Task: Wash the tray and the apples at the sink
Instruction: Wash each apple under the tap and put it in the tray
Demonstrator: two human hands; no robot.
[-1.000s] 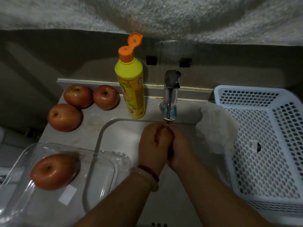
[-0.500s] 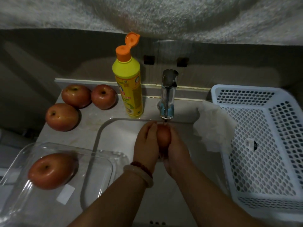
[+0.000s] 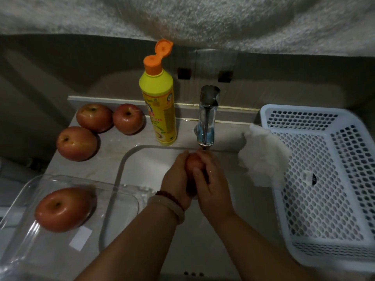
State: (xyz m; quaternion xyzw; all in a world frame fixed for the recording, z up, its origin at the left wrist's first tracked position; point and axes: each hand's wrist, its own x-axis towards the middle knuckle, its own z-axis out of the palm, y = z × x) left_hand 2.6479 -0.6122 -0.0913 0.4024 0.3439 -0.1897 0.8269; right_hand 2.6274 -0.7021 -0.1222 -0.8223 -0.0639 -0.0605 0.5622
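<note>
At the centre of the frame, a left hand (image 3: 177, 175) and right hand (image 3: 211, 179) cup a red apple (image 3: 193, 164) between curled fingers, just under the chrome tap (image 3: 207, 122) over the pale sink basin (image 3: 142, 159). At lower left, a clear glass tray (image 3: 119, 201) holds another red apple (image 3: 63, 208). Three more red apples (image 3: 101, 122) sit on the counter at upper left, beside an upright yellow detergent bottle with an open orange cap (image 3: 159, 106). A white perforated plastic basket (image 3: 324, 179) fills the right side.
</note>
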